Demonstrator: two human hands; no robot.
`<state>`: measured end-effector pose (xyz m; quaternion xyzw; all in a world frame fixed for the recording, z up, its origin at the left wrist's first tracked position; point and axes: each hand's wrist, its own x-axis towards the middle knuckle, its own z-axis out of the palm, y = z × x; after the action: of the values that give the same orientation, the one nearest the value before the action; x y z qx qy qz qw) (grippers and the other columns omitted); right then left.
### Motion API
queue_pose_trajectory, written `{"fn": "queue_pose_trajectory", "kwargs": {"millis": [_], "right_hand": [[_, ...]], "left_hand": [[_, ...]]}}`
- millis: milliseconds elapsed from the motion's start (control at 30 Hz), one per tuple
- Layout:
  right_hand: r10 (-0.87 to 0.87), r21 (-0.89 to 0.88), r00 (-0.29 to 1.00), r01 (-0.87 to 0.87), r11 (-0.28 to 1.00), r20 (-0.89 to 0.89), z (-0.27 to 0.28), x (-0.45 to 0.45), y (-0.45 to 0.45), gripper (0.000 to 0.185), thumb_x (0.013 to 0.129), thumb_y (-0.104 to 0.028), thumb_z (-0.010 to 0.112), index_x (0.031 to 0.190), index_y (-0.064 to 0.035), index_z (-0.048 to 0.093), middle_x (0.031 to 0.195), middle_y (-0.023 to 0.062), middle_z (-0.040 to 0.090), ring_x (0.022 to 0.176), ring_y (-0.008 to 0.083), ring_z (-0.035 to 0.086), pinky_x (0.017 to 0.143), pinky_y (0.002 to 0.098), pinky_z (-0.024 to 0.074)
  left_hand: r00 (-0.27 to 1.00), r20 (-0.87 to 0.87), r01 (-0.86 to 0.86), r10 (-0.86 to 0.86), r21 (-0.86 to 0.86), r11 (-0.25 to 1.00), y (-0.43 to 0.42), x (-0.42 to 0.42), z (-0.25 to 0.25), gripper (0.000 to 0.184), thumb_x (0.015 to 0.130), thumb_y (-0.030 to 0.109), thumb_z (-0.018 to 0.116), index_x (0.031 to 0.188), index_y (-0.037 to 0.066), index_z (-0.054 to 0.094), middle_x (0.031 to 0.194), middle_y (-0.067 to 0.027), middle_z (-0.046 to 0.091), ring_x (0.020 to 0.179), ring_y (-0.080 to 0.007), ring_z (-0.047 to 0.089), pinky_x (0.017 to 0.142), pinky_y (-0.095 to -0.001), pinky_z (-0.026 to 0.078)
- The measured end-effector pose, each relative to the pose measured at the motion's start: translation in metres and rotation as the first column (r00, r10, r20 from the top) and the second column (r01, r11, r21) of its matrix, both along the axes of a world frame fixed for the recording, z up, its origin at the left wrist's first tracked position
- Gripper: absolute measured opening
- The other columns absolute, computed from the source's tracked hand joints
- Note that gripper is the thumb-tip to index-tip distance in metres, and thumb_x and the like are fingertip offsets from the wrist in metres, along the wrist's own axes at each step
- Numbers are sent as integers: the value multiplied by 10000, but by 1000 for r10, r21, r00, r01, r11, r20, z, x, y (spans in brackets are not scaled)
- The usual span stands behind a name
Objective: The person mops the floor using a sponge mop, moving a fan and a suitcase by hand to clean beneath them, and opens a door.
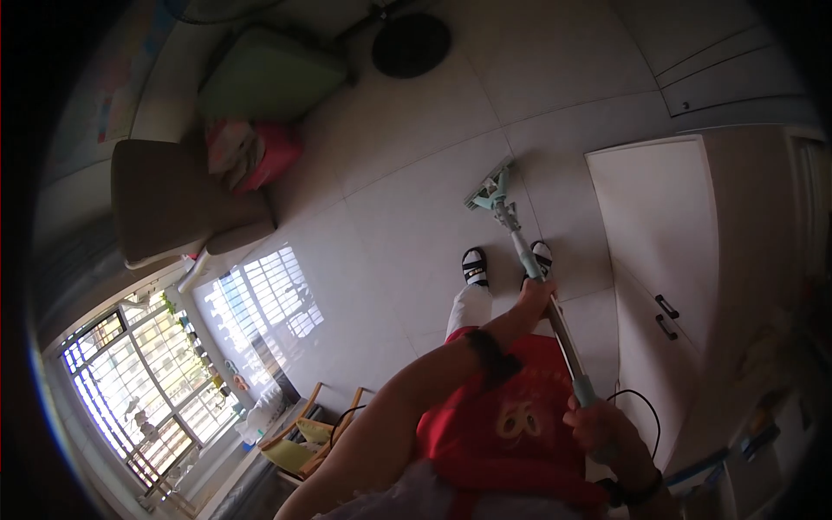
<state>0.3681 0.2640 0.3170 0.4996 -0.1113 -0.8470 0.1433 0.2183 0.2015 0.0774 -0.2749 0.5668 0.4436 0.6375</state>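
A long-handled mop [565, 342] slants across the front of my body. It has a metal pole, pale green grips and a narrow pale green head [491, 186] past my feet. I cannot tell whether the head touches the floor. My left hand [536, 296] is wrapped round the pole's middle, near a pale green collar. Lower down, my right hand [598, 426] closes on the grip at the top end, close to my red apron [511, 425]. My feet stand in dark sandals [474, 267] on either side of the pole.
A pale cabinet [654, 217] with black handles stands close on the right. At the left are a brown chair [165, 195], a pink bag [276, 154] and a green seat [269, 74]. A dark round base [412, 45] rests on the tiled floor [390, 234] ahead. A wooden chair [316, 403] is at lower left.
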Motion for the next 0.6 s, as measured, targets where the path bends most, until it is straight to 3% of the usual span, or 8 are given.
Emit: {"fn": "queue_pose_trajectory", "kwargs": {"millis": [33,133,200,267,333,467,533,600], "right_hand": [[-35,-145,994,19,989,-106,-15,7,-3,115,843,-99,499,950,-83,462,656,-37,398,454,17,361,369,148,303],[-105,-57,994,102,993,-41,-19,-22,-3,136,852,-75,462,974,-28,424,668,-12,387,418,25,356,336,153,297],[-174,-100,984,170,980,-37,-46,-41,-2,121,849,-38,454,966,-22,429,658,-13,392,407,14,360,331,148,306],[-290,-245,936,239,940,-200,-88,-65,-5,45,871,-113,471,879,-68,472,634,-33,405,410,10,341,343,144,290],[-353,-269,894,280,921,-277,-116,-103,-3,75,878,-105,456,818,-62,447,623,-32,389,412,0,326,337,142,267],[-501,-396,785,356,846,-364,-165,-167,4,122,879,-73,435,762,-44,422,611,-32,343,425,1,309,343,147,244],[-504,-393,766,354,849,-398,-193,-185,14,119,875,-67,439,761,-38,422,616,-30,343,428,3,304,352,144,250],[-522,-409,766,368,835,-375,-205,-186,12,110,870,-60,448,766,-33,423,619,-30,345,430,5,303,359,141,259]], "left_hand": [[1000,-26,-5,4,-9,1000,-2,-7,5,151,757,131,558,747,22,453,603,-76,456,443,-228,518,443,-378,507],[992,-121,31,-26,44,999,-5,-41,-12,157,761,133,565,792,22,457,626,-78,462,469,-228,525,460,-392,511],[991,-121,-48,60,101,994,2,-76,-19,145,767,120,567,805,24,466,641,-83,465,459,-231,511,448,-397,500],[976,-167,-120,140,125,985,6,-114,-43,141,776,108,565,826,17,471,651,-86,465,504,-236,520,496,-396,503],[968,-72,-223,240,185,957,17,-155,-48,127,797,101,546,841,5,476,671,-99,486,569,-234,534,574,-391,507],[957,-261,-68,130,233,970,41,-216,-43,166,829,119,522,917,-10,466,787,-118,526,679,-224,553,666,-404,517],[914,-355,284,-195,218,934,51,-239,-42,230,863,211,481,942,0,438,860,-105,538,766,-220,569,715,-417,520],[767,-456,529,-451,51,847,60,-243,-48,275,854,243,473,974,3,414,798,-102,556,726,-220,593,657,-408,543]]}}
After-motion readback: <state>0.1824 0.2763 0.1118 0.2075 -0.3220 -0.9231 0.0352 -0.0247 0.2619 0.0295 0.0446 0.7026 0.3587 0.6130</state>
